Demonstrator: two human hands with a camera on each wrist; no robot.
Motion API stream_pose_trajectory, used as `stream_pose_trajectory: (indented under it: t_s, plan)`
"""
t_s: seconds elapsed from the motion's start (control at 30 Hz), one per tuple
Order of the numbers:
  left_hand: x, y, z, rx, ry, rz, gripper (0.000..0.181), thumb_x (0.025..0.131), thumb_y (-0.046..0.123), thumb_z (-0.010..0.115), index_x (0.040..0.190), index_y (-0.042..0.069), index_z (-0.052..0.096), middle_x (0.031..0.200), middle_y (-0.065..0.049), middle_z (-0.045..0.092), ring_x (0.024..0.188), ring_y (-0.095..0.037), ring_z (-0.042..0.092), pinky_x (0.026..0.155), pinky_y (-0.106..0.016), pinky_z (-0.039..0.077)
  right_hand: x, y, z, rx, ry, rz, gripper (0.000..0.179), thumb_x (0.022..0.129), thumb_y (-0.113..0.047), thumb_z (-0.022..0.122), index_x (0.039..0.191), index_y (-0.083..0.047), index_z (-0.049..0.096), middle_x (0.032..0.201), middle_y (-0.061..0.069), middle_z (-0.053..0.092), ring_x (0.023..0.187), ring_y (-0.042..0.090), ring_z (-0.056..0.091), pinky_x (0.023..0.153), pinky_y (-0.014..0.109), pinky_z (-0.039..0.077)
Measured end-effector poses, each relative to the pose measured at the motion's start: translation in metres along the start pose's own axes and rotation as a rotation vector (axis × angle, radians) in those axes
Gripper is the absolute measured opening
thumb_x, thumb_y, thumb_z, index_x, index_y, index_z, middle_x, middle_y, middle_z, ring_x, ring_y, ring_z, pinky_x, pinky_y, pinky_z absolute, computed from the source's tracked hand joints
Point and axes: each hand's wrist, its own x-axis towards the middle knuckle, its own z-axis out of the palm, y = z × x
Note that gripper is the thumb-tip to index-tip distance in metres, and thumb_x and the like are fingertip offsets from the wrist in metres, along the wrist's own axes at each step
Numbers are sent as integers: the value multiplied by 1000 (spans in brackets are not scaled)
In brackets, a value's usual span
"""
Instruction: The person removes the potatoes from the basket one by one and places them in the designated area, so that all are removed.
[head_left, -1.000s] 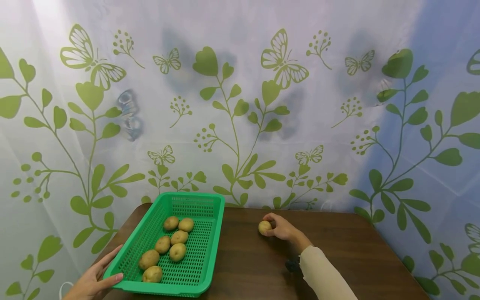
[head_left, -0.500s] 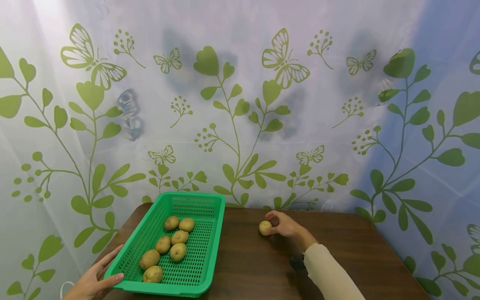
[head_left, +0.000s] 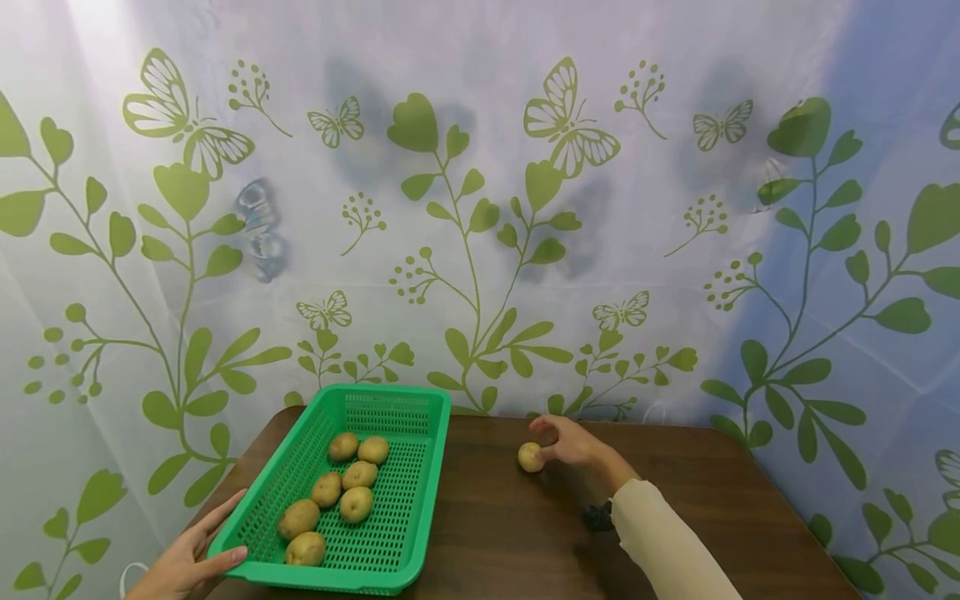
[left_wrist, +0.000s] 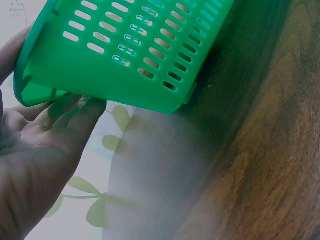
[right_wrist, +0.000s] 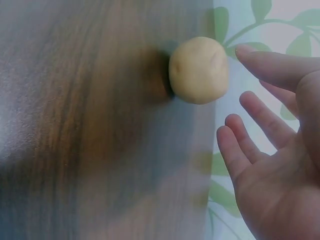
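I see the loose potato (head_left: 530, 457) on the table (head_left: 487, 533), the right hand (head_left: 576, 445) beside it, fingers apart; the left hand (head_left: 186, 560) grips the basket (head_left: 433, 467). Probably firm, light: I'd pinch that potato's rounded sides.

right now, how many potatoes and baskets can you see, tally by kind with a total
Potatoes: 8 (7 inside the basket, plus 1 loose potato on the table)
Baskets: 1, green
Total: 9
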Motion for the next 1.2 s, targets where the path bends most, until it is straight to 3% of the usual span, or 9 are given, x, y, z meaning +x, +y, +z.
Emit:
stream_pose_trajectory:
  t_s: [0.33,0.67,1.2]
  plan:
    - [-1,-1,0,-2,6,-7,65,113,-1,32,140,57,48,143,21,52,133,-13,54,109,-40,46,7,-21,-1,-28,-30,-41,45,94,-10,78,134,0,60,135,22,58,122,46,56,99,58,50]
    - [0,-1,0,-12,-10,8,66,113,-1,31,142,55,48,145,18,52,134,-15,53,110,-41,46,14,-42,4,-15,-61,-48,46,95,-12,78,136,-1,60,139,19,57,126,42,55,106,55,46]
    - [0,-1,-1,100,-6,34,62,113,3,30,144,55,38,148,23,47,136,-10,50,110,-40,46,25,-59,11,-38,-117,-87,41,97,-12,76,134,-4,62,136,16,59,125,40,57,104,53,49]
